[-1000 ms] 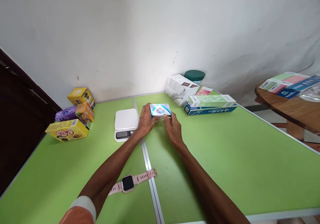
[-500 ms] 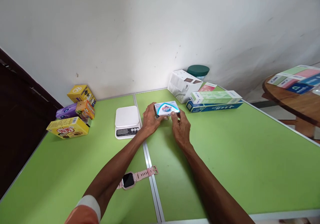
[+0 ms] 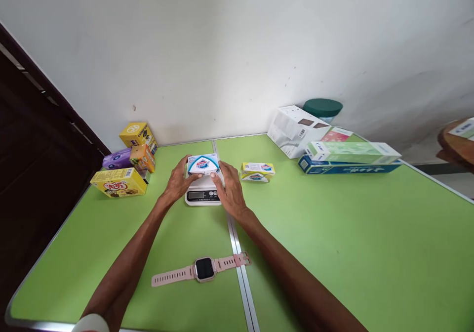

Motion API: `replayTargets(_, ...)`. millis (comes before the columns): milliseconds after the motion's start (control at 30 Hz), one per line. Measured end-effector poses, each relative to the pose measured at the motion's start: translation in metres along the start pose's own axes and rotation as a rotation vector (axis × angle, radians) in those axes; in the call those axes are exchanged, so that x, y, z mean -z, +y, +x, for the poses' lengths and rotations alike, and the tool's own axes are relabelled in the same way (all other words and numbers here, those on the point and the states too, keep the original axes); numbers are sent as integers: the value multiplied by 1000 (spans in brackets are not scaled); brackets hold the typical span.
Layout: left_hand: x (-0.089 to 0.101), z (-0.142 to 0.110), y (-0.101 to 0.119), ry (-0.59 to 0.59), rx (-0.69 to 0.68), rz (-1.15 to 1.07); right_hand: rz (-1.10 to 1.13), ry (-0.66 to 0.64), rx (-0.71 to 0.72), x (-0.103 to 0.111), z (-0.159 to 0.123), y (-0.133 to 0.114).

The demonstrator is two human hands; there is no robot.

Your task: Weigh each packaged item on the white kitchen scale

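Observation:
Between my two hands is a white and blue soap box (image 3: 203,164), over the plate of a white kitchen scale (image 3: 204,197). My left hand (image 3: 180,180) grips its left end, and my right hand (image 3: 229,186) grips its right end, thumbs at the near edge. Whether the box touches the plate I cannot tell. To the right of my right hand sits a yellow soap box (image 3: 257,172). Nearer to me, a pink-strapped smartwatch (image 3: 204,269) lies flat across the table's metal seam.
At left stand a yellow snack box (image 3: 119,183), a purple pack (image 3: 117,159), an orange box (image 3: 142,158) and a yellow carton (image 3: 138,134). At right are a white box (image 3: 292,130), a green-lidded jar (image 3: 323,107), a green box (image 3: 353,152) and a blue box (image 3: 351,168).
Both hands have carried the white and blue soap box left, over the scale. The yellow soap box has come into sight on the table. The camera view has shifted.

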State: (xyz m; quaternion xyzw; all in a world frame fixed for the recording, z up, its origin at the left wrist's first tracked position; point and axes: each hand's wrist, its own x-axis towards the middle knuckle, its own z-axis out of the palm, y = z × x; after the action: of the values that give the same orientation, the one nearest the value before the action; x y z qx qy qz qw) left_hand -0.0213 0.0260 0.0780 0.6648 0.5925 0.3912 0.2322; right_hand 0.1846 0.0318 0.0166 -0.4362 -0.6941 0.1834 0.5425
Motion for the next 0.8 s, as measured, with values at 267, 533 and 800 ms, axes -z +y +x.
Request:
replayTargets(267, -19, 6, -39, -11, 24, 51, -41, 19, -33, -19, -11, 24)
replayTargets(533, -27, -13, -49, 69, 169, -288, 119, 50, -279, -10, -9, 30)
replayTargets(800, -46, -22, -64, 281, 234, -612, 139, 5, -251, -1, -7, 23)
